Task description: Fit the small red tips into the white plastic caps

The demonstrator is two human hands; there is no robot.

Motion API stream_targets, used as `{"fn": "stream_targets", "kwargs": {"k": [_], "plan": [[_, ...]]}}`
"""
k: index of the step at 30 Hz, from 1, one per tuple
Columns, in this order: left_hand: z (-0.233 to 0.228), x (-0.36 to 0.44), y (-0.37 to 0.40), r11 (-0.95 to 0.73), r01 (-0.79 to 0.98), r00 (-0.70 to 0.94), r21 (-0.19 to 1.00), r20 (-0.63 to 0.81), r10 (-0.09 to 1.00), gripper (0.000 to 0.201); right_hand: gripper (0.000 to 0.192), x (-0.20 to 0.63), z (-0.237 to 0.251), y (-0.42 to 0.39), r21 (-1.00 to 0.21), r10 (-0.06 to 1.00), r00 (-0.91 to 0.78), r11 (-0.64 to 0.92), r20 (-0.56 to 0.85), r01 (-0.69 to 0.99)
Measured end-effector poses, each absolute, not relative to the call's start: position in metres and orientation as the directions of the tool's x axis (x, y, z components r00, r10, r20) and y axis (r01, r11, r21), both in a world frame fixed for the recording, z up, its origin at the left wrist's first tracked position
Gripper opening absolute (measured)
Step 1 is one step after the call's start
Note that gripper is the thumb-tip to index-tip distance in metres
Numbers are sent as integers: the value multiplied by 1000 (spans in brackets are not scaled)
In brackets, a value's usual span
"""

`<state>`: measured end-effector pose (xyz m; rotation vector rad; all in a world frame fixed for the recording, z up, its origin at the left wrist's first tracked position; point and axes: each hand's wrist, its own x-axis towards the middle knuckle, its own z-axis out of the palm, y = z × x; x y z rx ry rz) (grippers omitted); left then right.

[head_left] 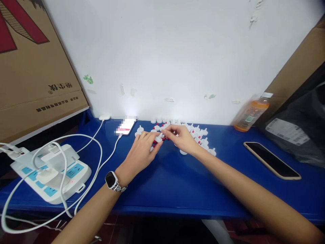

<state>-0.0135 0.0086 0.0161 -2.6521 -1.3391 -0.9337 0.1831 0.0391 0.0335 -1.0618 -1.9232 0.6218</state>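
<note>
Both hands meet over a scatter of small white plastic nozzle caps [203, 132], each a round base with a thin spout. Small red tips [199, 137] lie among them or sit on some spouts. Between the thumb and fingers of my left hand [144, 147] is one white nozzle cap [159, 138], tilted to the right. My right hand [184, 137] is closed in a pinch at that cap's spout end; whether a red tip is in the pinch is hidden by the fingers. One loose white cap [139, 130] lies just beyond my left hand.
A lit phone [127, 126] on a cable leans near the wall. At left, a power strip [68, 179] trails looping white cables. On the right are an orange drink bottle [252, 113], a dark phone [271, 161] and a black plastic bag [299, 125]. A cardboard box [38, 78] stands left.
</note>
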Motion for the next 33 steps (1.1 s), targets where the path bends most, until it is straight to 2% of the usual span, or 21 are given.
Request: {"fn": "stream_targets", "kwargs": {"k": [2,4,6,7,10,13,18,21,23,26,30,33], "plan": [[15,-13,8,-640,740,488,207,490,723,33,31,194,27,38,-584,835,-308,542,456,604],[14,-13,7,-644,742,514,187,459,725,32,22,201,21,42,-344,814,-347,528,465,777],[14,-13,6,-648,741,530,174,442,724,31,16,205,17,48,-126,817,-395,483,420,867],[14,-12,6,-650,741,535,168,438,723,31,16,205,15,50,-54,825,-412,466,387,883],[13,-10,6,-656,740,548,150,430,717,32,18,201,12,55,52,843,-423,432,331,900],[12,-9,7,-662,735,558,147,423,714,32,18,197,9,59,64,857,-404,406,321,912],[12,-10,6,-664,731,558,158,422,715,32,18,195,9,58,-26,842,-393,432,369,901],[13,-10,6,-655,738,546,161,429,720,33,11,194,12,48,-229,790,-375,529,485,817],[13,-10,6,-653,738,538,171,435,722,34,7,193,14,41,-443,783,-359,595,508,670],[14,-11,6,-664,721,537,199,444,717,35,6,193,15,33,-699,818,-326,574,473,427],[17,-12,5,-683,682,531,263,464,709,38,17,195,15,31,-883,873,-283,447,397,140],[19,-13,3,-696,646,528,313,474,704,40,28,198,18,32,-938,883,-333,346,330,-12]]}}
